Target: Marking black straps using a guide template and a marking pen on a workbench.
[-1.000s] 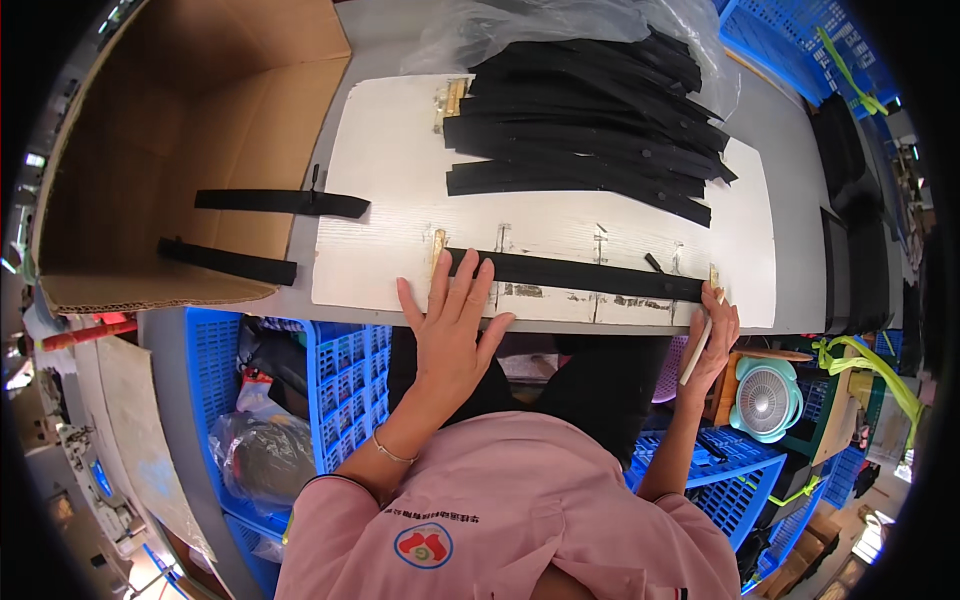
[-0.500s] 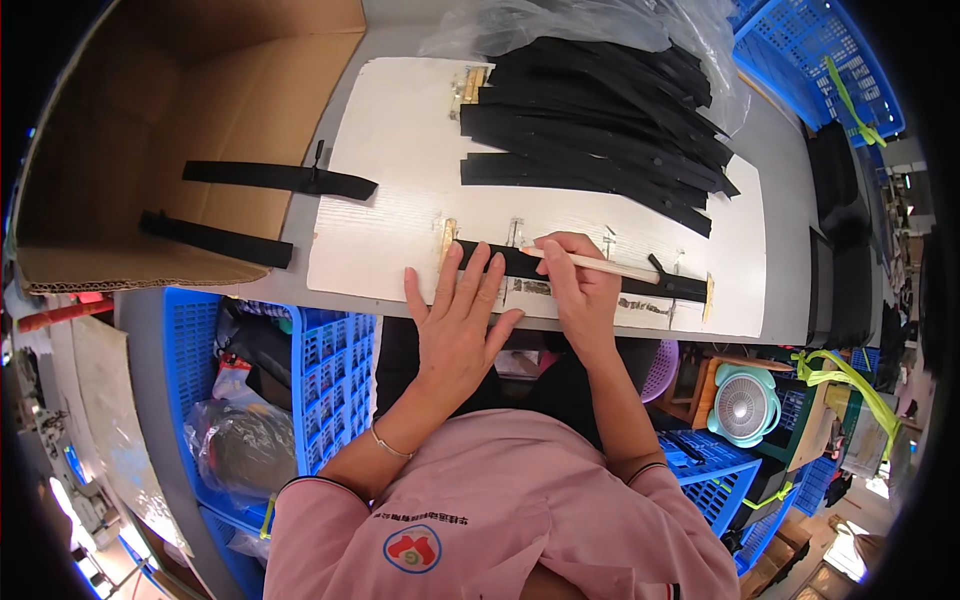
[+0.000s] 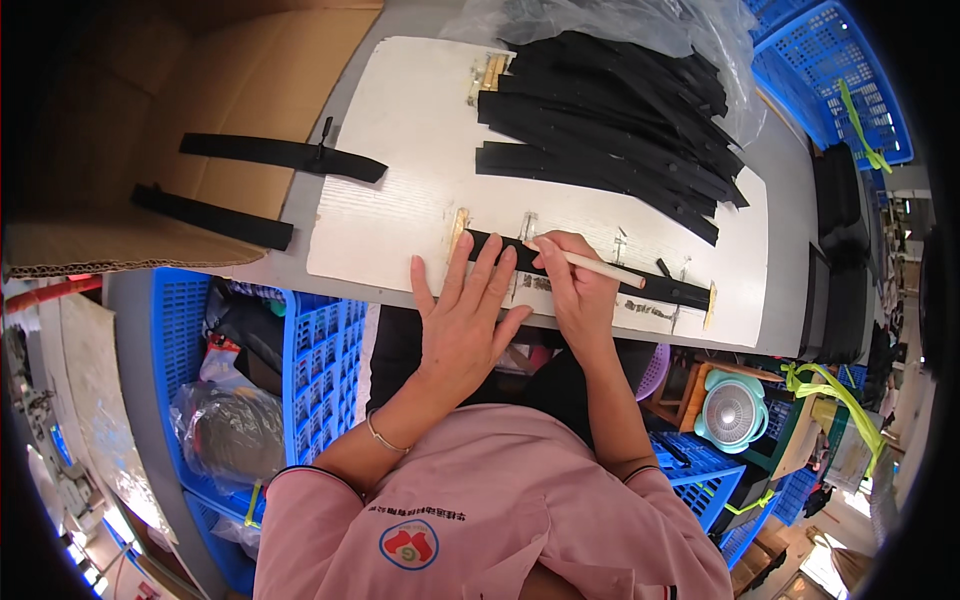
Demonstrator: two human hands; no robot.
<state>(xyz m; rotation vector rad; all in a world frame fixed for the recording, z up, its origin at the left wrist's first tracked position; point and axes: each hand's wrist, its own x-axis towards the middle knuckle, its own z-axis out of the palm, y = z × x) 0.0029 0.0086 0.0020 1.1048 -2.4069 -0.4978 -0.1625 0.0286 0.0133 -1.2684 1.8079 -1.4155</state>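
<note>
A black zipper strip [image 3: 655,283] lies along the near edge of a white board [image 3: 385,225], between yellowish tape marks at its two ends. My left hand [image 3: 462,315] is spread on the board, with its fingertips pressing flat on the left part of the strip. In my right hand [image 3: 582,300] is a pale, pencil-like marking stick [image 3: 608,270], pinched between thumb and fingers. Its tip is at the strip, just right of my left fingers; whether it touches cannot be made out. Beyond lies a loose pile of black zipper strips [image 3: 600,130].
At the left stands an open cardboard box [image 3: 240,90] with two black strips [image 3: 215,215] hanging over its edge. Clear plastic film [image 3: 740,60] lies behind the pile. Blue baskets [image 3: 325,380] and a small teal fan [image 3: 735,412] sit below table level.
The stick's rear end has swung down toward me and left, while its tip stays beside my left fingers. My left hand keeps pressing the strip. The whole view has shifted slightly.
</note>
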